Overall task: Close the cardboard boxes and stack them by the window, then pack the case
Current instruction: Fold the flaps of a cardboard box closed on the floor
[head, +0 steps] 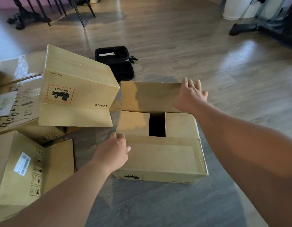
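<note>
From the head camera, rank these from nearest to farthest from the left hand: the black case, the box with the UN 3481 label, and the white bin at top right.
1. UN 3481 box, just beyond the left hand.
2. Black case, open on the floor, farther back.
3. White bin, far right corner.

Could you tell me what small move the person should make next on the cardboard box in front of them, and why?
Probably fold the far flap down with the right hand. That hand already rests on the raised flap's edge, the two inner flaps are folded in with a dark gap showing, and the left hand steadies the brown cardboard box at its near flap.
</note>
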### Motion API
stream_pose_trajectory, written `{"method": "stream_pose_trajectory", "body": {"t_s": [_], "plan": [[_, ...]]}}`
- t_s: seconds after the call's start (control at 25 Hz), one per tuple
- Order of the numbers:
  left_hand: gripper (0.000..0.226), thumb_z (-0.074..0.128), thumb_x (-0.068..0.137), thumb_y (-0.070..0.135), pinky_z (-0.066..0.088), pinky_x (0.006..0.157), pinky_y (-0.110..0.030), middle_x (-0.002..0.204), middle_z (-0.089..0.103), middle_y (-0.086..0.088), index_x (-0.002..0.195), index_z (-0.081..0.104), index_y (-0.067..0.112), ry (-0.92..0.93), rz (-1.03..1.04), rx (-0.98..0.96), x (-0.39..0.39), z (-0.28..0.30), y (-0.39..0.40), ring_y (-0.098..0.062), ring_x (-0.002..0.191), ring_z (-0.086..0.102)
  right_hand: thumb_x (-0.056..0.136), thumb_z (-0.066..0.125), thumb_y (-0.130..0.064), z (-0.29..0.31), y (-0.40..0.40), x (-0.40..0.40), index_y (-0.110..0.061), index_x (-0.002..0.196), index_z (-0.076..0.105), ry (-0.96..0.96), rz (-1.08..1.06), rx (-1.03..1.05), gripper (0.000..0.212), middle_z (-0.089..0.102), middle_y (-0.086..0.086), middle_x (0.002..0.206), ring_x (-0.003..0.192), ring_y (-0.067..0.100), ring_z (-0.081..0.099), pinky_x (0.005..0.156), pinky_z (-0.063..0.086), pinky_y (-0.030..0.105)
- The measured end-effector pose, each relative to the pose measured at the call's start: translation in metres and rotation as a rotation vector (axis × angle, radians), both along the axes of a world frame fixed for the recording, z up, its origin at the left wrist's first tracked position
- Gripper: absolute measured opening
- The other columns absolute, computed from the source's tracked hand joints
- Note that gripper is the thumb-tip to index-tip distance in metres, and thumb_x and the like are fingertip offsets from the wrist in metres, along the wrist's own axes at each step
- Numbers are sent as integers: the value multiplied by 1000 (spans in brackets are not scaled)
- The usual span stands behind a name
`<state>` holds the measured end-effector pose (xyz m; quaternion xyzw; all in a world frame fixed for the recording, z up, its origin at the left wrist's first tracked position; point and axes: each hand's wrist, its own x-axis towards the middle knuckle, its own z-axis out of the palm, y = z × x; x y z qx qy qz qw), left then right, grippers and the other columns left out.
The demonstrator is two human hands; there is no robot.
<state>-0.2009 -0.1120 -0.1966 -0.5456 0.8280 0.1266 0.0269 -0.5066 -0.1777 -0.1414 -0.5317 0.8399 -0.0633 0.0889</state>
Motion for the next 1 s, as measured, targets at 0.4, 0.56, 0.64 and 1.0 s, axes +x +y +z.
{"method": "stream_pose_trajectory", "body": {"t_s": [0.4,0.56,0.64,1.0], "plan": [[94,64,95,37,54,91,-46,147,35,-29,155,1,-1,212,259,53,-7,5,11,-40,114,59,87,53,-30,-10,91,19,-8,150,33,309,155,-265,70,44,4,146,138,28,33,105,33,49],[102,61,97,25,56,72,-43,151,24,-30,151,-24,43,332,156,38,-8,13,17,-35,91,66,90,52,-34,-24,134,20,-9,150,37,373,254,-184,67,47,5,147,134,28,40,103,36,48],[96,55,100,24,52,56,-32,156,12,-30,147,-23,55,279,98,58,-10,13,15,-26,77,65,90,51,-40,-32,148,21,-13,142,44,336,264,-110,60,50,3,142,127,27,46,98,38,47],[69,53,100,33,37,107,-41,158,25,-17,159,17,33,282,256,261,-16,-6,-16,-36,140,37,98,49,-49,-76,157,12,-40,150,35,-302,-32,-11,54,35,13,147,119,36,54,84,42,37]]}}
